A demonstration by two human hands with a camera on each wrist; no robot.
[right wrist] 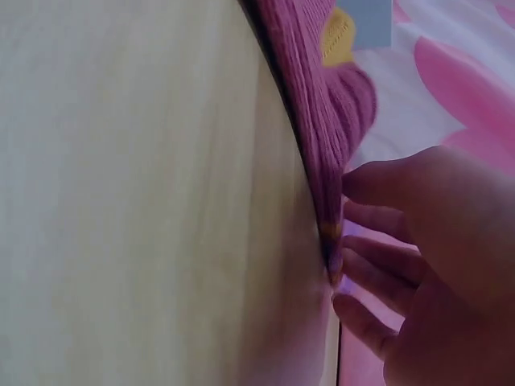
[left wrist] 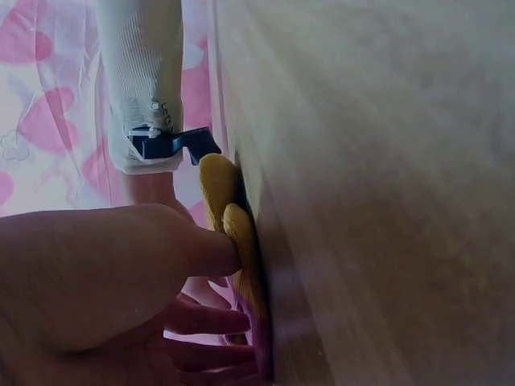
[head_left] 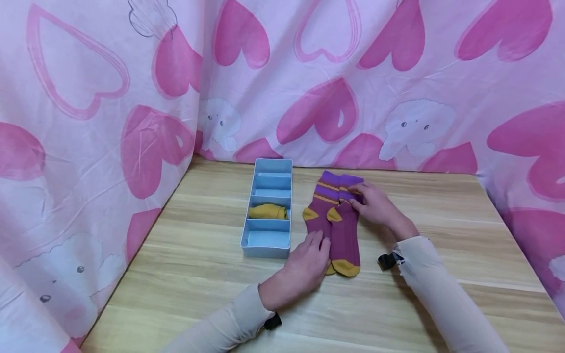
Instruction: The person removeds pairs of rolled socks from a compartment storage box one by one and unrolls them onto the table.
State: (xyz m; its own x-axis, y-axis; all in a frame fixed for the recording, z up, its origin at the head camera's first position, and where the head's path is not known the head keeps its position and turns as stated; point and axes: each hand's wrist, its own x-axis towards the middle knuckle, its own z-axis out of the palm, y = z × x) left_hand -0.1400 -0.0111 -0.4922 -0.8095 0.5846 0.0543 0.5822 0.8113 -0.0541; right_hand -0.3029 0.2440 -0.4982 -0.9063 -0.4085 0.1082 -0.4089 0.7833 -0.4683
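Two maroon socks lie flat side by side, toes toward me, with purple cuffs, yellow stripes and mustard heels and toes. On the foot of the left sock (head_left: 317, 225) rests my left hand (head_left: 306, 262); its thumb touches the mustard toe (left wrist: 245, 249) in the left wrist view. My right hand (head_left: 378, 206) touches the cuff and ankle of the right sock (head_left: 344, 240) from the right side. Its fingers (right wrist: 378, 277) look loosely bent against the sock in the right wrist view. Part of the left sock's toe is hidden by my left hand.
Left of the socks stands a light blue divided box (head_left: 267, 252). A rolled mustard piece of fabric (head_left: 267, 212) sits in its second compartment from the front. Pink heart-patterned curtains (head_left: 247, 98) border the wooden table (head_left: 176, 274) at the back and sides.
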